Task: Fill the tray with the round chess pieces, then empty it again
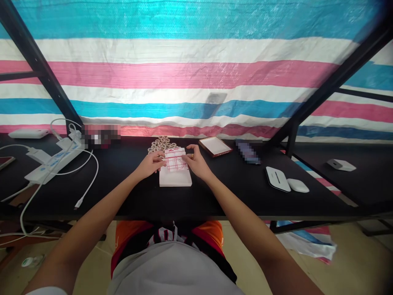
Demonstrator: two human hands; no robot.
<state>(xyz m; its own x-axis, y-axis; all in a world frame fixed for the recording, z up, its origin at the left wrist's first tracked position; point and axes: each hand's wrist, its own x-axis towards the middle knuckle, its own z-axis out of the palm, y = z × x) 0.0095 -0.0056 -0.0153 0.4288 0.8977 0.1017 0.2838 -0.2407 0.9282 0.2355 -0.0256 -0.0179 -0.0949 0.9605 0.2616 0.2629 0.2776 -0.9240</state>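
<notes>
A thin white folded chessboard sheet (175,160) with red grid lines is held up between my two hands. My left hand (151,166) pinches its left edge. My right hand (198,163) grips the right edge with thumb and fingers; a ring shows on one finger. Just below the sheet lies a white shallow box (175,179), its far part hidden by the sheet. Behind my left hand, round pale game pieces (162,143) with dark markings sit in a cluster, partly covered by hand and sheet.
A brown-edged box lid (215,146) lies right of my right hand, with a blurred phone-like object (248,152) beyond it. Farther right are a white flat device (277,179) and a rounded white case (298,185). Cables trail from a white power strip (55,162) on the left.
</notes>
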